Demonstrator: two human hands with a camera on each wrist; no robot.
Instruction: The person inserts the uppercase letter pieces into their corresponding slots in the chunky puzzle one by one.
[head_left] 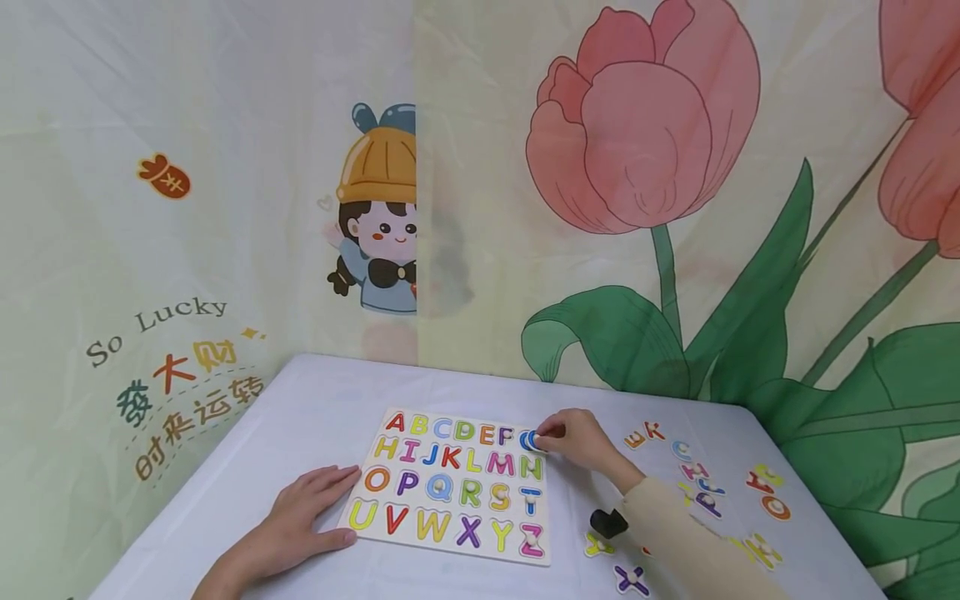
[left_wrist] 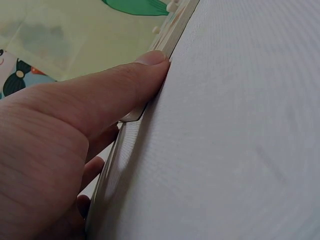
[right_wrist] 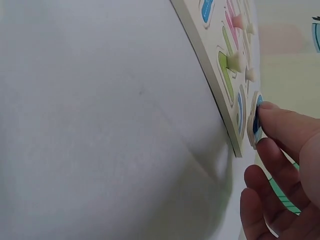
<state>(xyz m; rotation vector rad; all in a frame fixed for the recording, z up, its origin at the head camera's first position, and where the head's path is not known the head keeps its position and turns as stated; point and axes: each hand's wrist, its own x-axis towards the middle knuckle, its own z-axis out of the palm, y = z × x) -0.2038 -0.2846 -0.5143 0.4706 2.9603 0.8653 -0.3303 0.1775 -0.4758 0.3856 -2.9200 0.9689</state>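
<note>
A pale alphabet puzzle board (head_left: pixel 484 512) lies on the white table, with coloured letters in rows. My right hand (head_left: pixel 581 437) is at its upper right corner, pinching a blue letter piece (right_wrist: pixel 258 120) between thumb and index finger. In the right wrist view that piece is tilted close over a blue-edged round slot (right_wrist: pixel 241 115), and the other fingers are loosely bent. Along the board's left side rests my left hand (head_left: pixel 300 517), fingers extended and fingertips at the edge. Its thumb (left_wrist: pixel 120 85) touches the near left edge of the board.
Loose letter pieces lie right of the board, including a purple X (head_left: pixel 632 580), a red-orange O (head_left: pixel 776 507), a purple P (head_left: pixel 708 503) and a red K (head_left: pixel 654 431). Several others overlap nearby. A printed cloth backdrop (head_left: pixel 480 333) rises behind the table.
</note>
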